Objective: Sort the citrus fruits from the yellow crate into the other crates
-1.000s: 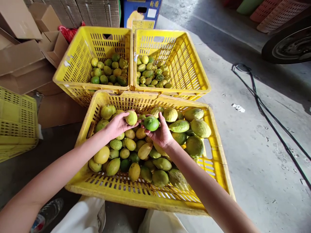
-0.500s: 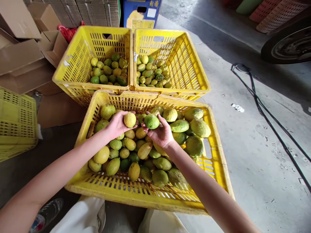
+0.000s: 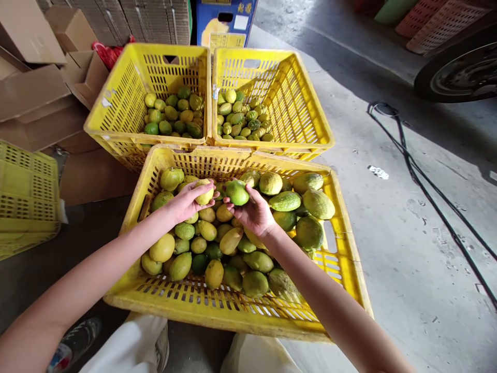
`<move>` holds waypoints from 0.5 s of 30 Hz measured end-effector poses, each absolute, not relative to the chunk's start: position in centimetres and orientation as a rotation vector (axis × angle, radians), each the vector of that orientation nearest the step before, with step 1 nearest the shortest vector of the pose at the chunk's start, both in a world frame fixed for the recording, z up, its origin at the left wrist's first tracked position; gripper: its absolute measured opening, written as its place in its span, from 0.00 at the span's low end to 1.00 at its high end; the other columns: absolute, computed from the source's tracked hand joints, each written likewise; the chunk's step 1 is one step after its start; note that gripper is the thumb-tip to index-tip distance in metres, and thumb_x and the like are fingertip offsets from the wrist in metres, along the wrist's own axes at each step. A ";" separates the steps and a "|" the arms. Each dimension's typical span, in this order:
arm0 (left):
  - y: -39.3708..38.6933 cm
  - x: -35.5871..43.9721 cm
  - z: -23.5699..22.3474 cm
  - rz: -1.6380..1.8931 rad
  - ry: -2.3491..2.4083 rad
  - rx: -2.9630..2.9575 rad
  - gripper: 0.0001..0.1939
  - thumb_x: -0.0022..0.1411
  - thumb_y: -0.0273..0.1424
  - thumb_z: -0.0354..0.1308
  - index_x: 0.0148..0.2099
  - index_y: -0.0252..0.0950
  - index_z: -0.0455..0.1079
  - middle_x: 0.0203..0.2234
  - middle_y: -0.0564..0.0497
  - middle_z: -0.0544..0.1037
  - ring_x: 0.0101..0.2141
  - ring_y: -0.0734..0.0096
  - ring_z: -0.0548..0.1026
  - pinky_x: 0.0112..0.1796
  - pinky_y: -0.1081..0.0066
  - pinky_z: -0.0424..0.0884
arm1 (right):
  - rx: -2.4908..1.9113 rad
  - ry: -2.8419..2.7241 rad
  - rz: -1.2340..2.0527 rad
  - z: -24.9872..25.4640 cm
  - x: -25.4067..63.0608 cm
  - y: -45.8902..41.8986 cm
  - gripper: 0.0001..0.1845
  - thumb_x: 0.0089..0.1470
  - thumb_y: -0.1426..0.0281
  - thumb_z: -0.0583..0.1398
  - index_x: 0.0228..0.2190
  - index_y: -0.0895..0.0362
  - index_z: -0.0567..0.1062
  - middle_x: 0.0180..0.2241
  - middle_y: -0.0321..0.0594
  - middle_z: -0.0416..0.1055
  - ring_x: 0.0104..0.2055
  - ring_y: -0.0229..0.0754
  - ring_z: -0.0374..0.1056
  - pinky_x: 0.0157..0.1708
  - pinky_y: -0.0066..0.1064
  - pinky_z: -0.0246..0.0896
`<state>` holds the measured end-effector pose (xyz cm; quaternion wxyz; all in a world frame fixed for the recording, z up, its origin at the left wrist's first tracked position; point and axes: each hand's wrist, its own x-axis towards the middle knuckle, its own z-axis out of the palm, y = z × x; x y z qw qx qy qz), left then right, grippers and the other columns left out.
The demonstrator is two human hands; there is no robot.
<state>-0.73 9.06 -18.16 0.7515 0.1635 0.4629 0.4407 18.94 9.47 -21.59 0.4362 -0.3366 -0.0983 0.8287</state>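
Both hands are over the near yellow crate (image 3: pixel 217 318), which holds many green and yellow citrus fruits. My left hand (image 3: pixel 187 201) is closed round a yellow lemon (image 3: pixel 204 192), thumb across its top. In my right hand (image 3: pixel 254 211) rests a green lemon (image 3: pixel 237 192), with the fingers cupped beneath it and the thumb at its side. A small gap separates the two held fruits. Below them in the crate lie a long yellow fruit (image 3: pixel 231 241) and a round yellow one (image 3: pixel 162 247). Larger green fruits (image 3: pixel 309 233) fill the right side.
Behind stand two more yellow crates, the left one (image 3: pixel 112 93) and the right one (image 3: pixel 310 98), with smaller fruits inside. Cardboard boxes (image 3: pixel 31 98) and a yellow-green crate (image 3: pixel 27 191) are at left. A black cable (image 3: pixel 411 166) and a wheel (image 3: pixel 458 67) are at right.
My left hand has turned so its thumb lies over the yellow lemon. In my right hand the green lemon has tilted and shifted slightly left and up.
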 end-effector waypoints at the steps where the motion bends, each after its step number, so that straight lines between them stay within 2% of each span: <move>1: 9.2 -0.7 -18.1 0.956 1.017 0.352 0.04 0.61 0.23 0.67 0.38 0.34 0.76 0.34 0.48 0.82 0.35 0.69 0.82 0.34 0.73 0.75 | -0.851 -0.240 2.068 -21.5 19.0 9.5 0.15 0.55 0.61 0.70 0.43 0.53 0.77 0.39 0.38 0.81 0.34 0.41 0.76 0.31 0.29 0.76; 2: 9.3 -0.7 -18.1 0.947 1.016 0.334 0.01 0.64 0.25 0.65 0.38 0.34 0.76 0.35 0.47 0.82 0.35 0.67 0.83 0.34 0.73 0.76 | -0.872 -0.238 2.085 -21.4 19.0 9.5 0.16 0.56 0.59 0.69 0.43 0.54 0.77 0.38 0.39 0.81 0.34 0.41 0.77 0.31 0.30 0.76; 4: 9.6 -0.6 -17.9 0.942 1.003 0.254 0.08 0.71 0.31 0.57 0.40 0.33 0.75 0.34 0.44 0.82 0.36 0.64 0.83 0.36 0.70 0.78 | -0.895 -0.258 2.135 -21.5 19.2 9.6 0.20 0.59 0.52 0.66 0.41 0.56 0.77 0.35 0.41 0.81 0.29 0.39 0.74 0.27 0.28 0.73; 6: 9.8 -0.6 -17.8 0.954 1.004 0.146 0.13 0.74 0.32 0.49 0.42 0.34 0.74 0.33 0.44 0.82 0.39 0.61 0.84 0.40 0.65 0.80 | -0.866 -0.312 2.190 -21.7 19.5 9.6 0.26 0.60 0.44 0.62 0.36 0.56 0.76 0.31 0.42 0.79 0.21 0.35 0.65 0.18 0.25 0.64; 8: 9.8 -0.6 -17.8 0.960 1.005 0.085 0.12 0.72 0.28 0.47 0.46 0.35 0.73 0.34 0.45 0.82 0.42 0.59 0.84 0.44 0.60 0.81 | -0.814 -0.366 2.231 -22.0 19.7 9.7 0.29 0.59 0.41 0.59 0.34 0.56 0.74 0.28 0.40 0.77 0.16 0.31 0.56 0.13 0.24 0.53; 10: 9.7 -0.6 -18.0 0.946 0.986 0.099 0.09 0.71 0.27 0.51 0.48 0.35 0.72 0.35 0.45 0.82 0.42 0.59 0.84 0.45 0.58 0.82 | -0.790 -0.379 2.235 -22.2 19.9 9.8 0.27 0.60 0.43 0.60 0.34 0.56 0.74 0.27 0.38 0.76 0.15 0.31 0.51 0.12 0.25 0.50; 12: 9.5 -0.7 -18.2 0.929 0.959 0.162 0.05 0.70 0.28 0.57 0.46 0.34 0.72 0.35 0.44 0.82 0.38 0.60 0.84 0.43 0.59 0.83 | -0.788 -0.356 2.202 -22.3 19.9 9.9 0.22 0.59 0.47 0.61 0.36 0.55 0.74 0.30 0.38 0.77 0.16 0.32 0.53 0.14 0.26 0.55; 15: 9.3 -0.8 -18.5 0.948 0.951 0.255 0.03 0.68 0.28 0.63 0.41 0.32 0.73 0.31 0.46 0.80 0.31 0.67 0.81 0.36 0.68 0.81 | -0.771 -0.324 2.135 -22.0 19.8 9.7 0.18 0.56 0.54 0.64 0.41 0.52 0.75 0.34 0.37 0.79 0.24 0.37 0.66 0.23 0.30 0.68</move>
